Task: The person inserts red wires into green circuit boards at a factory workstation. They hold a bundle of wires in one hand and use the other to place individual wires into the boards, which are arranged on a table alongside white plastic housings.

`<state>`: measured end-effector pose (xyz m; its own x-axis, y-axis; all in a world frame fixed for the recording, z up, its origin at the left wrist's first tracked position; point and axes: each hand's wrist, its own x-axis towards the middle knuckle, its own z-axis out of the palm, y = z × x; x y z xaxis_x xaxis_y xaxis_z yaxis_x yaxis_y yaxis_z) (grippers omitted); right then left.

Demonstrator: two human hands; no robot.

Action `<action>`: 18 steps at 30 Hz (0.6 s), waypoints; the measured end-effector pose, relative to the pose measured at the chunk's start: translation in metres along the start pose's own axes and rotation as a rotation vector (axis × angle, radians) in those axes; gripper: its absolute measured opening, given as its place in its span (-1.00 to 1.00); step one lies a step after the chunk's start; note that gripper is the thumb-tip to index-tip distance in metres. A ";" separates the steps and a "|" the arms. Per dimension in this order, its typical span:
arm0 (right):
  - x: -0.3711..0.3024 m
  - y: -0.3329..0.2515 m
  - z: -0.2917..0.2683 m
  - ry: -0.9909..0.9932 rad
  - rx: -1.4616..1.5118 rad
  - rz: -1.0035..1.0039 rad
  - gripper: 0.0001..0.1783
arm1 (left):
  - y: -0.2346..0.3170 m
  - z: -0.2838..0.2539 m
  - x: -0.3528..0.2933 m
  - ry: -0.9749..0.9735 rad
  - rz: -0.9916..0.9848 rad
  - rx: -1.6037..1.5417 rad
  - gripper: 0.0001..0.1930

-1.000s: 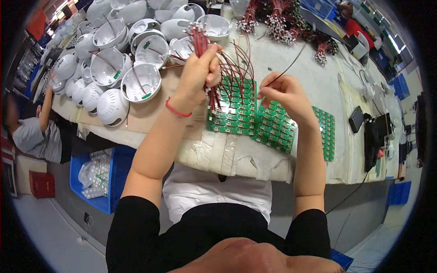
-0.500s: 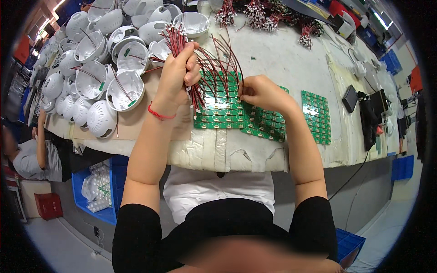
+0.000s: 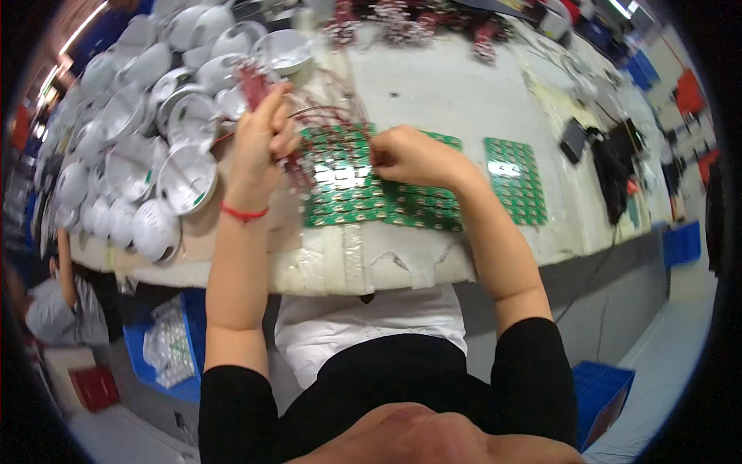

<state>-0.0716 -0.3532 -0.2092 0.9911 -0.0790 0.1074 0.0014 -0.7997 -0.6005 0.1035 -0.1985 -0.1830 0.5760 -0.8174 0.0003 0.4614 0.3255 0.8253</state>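
Observation:
A bundle of thin dark red wires with small white connectors is gripped in my left hand, its fingers wrapped around the middle. Wire ends fan out to the right and hang down over a green circuit board panel. My right hand is closed in a pinch where this panel meets a second green panel. Whatever its fingertips hold is hidden and blurred. Farther right lies a third green panel, apart from both hands.
White plastic housings are heaped on the left of the table, some with wires inside. More wire bundles lie at the far edge. A black device sits at the right. Blue bins stand below, and another person is at the left.
The whole view has shifted, so the table and things on it appear farther left, with blur. Both hands stay in about the same places over the panels, with the wire bundle still held.

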 end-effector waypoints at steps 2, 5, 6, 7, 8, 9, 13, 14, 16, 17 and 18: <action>0.000 -0.001 0.002 -0.022 -0.069 -0.003 -0.91 | 0.002 0.006 -0.002 0.044 -0.017 0.013 -0.81; -0.001 0.000 0.005 0.006 -0.103 0.001 -0.91 | -0.001 0.002 0.000 0.042 -0.014 0.008 -0.80; 0.000 -0.009 0.002 0.003 -0.127 0.023 -0.90 | 0.001 -0.002 0.000 0.023 -0.009 0.007 -0.80; 0.000 -0.006 0.005 0.014 -0.140 0.041 -0.90 | -0.001 -0.003 0.002 0.005 -0.007 0.006 -0.79; -0.003 -0.006 0.005 0.035 -0.142 0.077 -0.90 | -0.004 0.001 0.003 -0.002 -0.019 -0.006 -0.79; -0.003 -0.008 0.008 0.049 -0.138 0.097 -0.89 | -0.004 0.002 0.003 -0.007 -0.023 -0.005 -0.78; 0.000 -0.007 0.015 0.017 -0.162 0.112 -0.87 | -0.006 0.005 0.001 -0.024 -0.033 -0.009 -0.77; 0.000 -0.007 0.014 0.009 -0.140 0.115 -0.87 | -0.007 0.003 0.001 -0.036 -0.035 -0.019 -0.78; 0.002 -0.005 0.012 0.001 -0.055 0.135 -0.88 | -0.006 0.000 0.001 -0.068 -0.033 -0.025 -0.79; 0.002 -0.001 0.011 0.006 -0.045 0.117 -0.88 | -0.006 0.001 0.001 -0.074 -0.032 -0.019 -0.79; 0.001 0.003 0.011 0.009 -0.032 0.100 -0.88 | -0.007 0.002 0.001 -0.076 -0.032 -0.013 -0.79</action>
<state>-0.0694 -0.3490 -0.2190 0.9849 -0.1643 0.0555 -0.1015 -0.8059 -0.5833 0.0995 -0.2030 -0.1877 0.5078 -0.8613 0.0172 0.4876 0.3038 0.8185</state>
